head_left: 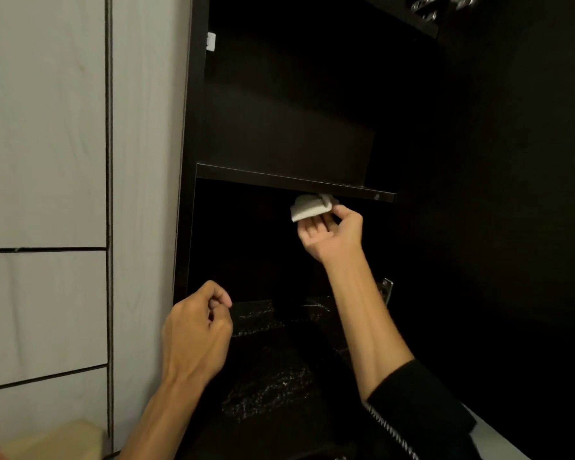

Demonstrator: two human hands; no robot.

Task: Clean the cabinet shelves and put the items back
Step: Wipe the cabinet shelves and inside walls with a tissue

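A dark cabinet stands open, with a thin black shelf (279,179) crossing its middle. My right hand (332,232) is raised palm-up just under the shelf's front edge and holds a folded grey-white cloth (307,207) against the underside. My left hand (196,330) hovers lower, in front of the cabinet's left side panel, fingers curled with nothing in them. The space above and below the shelf looks dark, and no items show inside.
White wood-grain cabinet fronts (44,161) fill the left. A dark speckled countertop (266,386) lies below the cabinet. Metal hinges show at the top right (435,6) and by my right forearm (387,288). A pale yellowish object (57,439) sits at the bottom left.
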